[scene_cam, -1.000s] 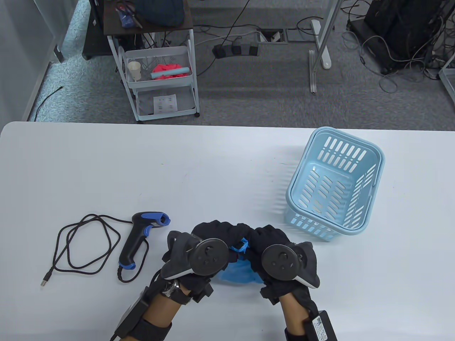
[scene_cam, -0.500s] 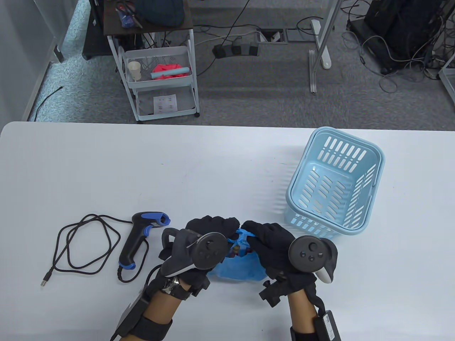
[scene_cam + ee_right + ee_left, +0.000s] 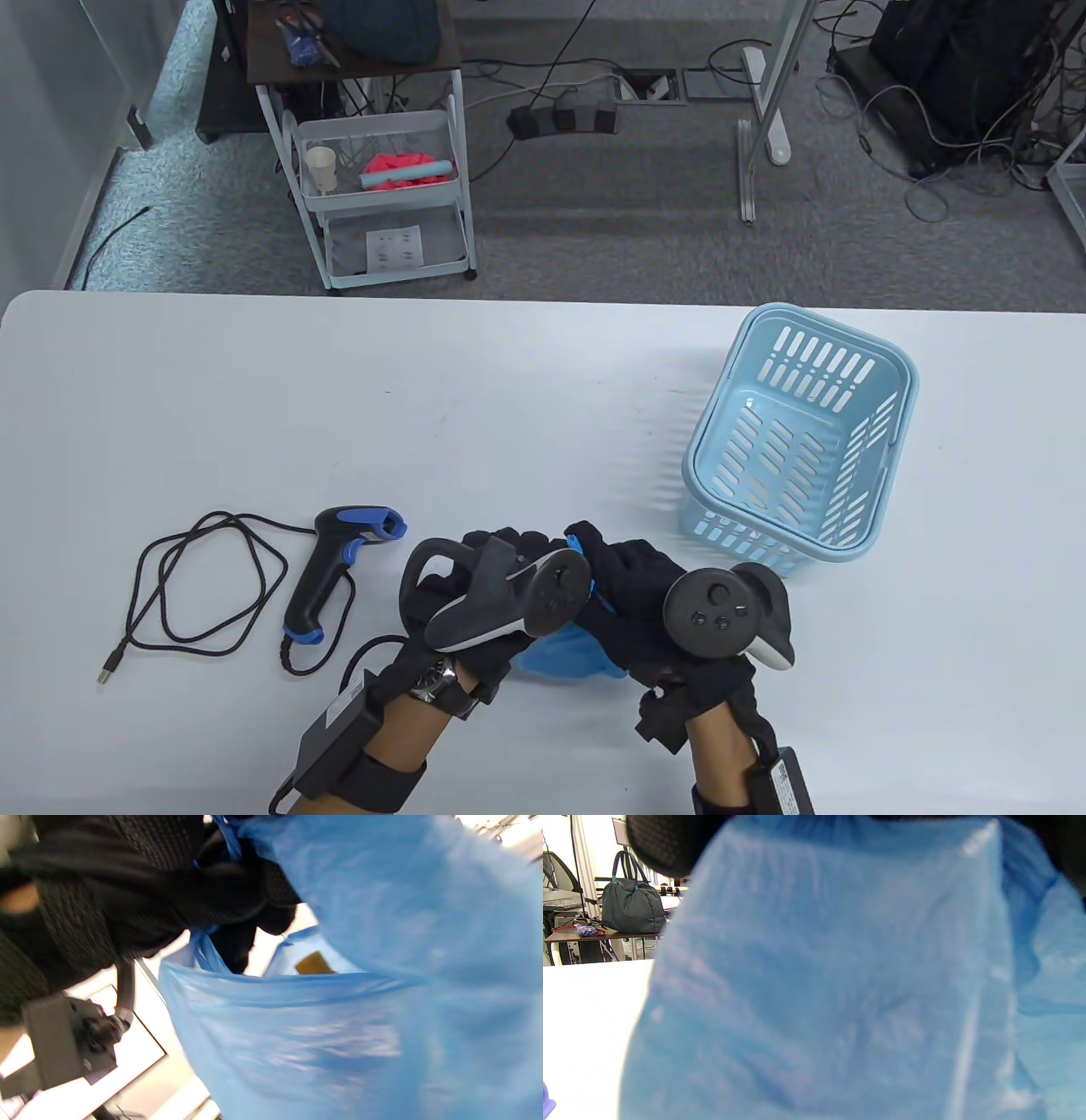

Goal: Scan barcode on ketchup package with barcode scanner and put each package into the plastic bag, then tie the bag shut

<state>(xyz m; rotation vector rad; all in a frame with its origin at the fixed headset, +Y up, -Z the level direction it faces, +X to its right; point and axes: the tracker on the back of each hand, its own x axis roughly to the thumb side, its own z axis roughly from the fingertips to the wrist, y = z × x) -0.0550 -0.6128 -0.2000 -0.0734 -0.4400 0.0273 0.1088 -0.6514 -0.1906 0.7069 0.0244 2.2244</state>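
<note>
A blue plastic bag (image 3: 560,660) sits at the table's near edge between both gloved hands. My left hand (image 3: 519,548) and my right hand (image 3: 598,548) meet over its top, fingers curled round the bunched bag handles (image 3: 577,543). The bag (image 3: 831,984) fills the left wrist view, with a gloved finger (image 3: 666,844) at the top. In the right wrist view, left-hand fingers (image 3: 237,899) grip twisted blue plastic above the bag (image 3: 339,1035). A brownish patch (image 3: 314,963) shows through the film; I cannot tell what it is. The black and blue barcode scanner (image 3: 335,569) lies left of my left hand.
The scanner's black cable (image 3: 195,586) loops across the table to the left. A light blue slotted basket (image 3: 797,441) stands at the right, beyond my right hand. A white cart (image 3: 382,187) stands on the floor past the table's far edge.
My left hand has rolled so its tracker tips to the right. The right hand has shifted left toward it. The bag's top is now bunched tighter between the two hands.
</note>
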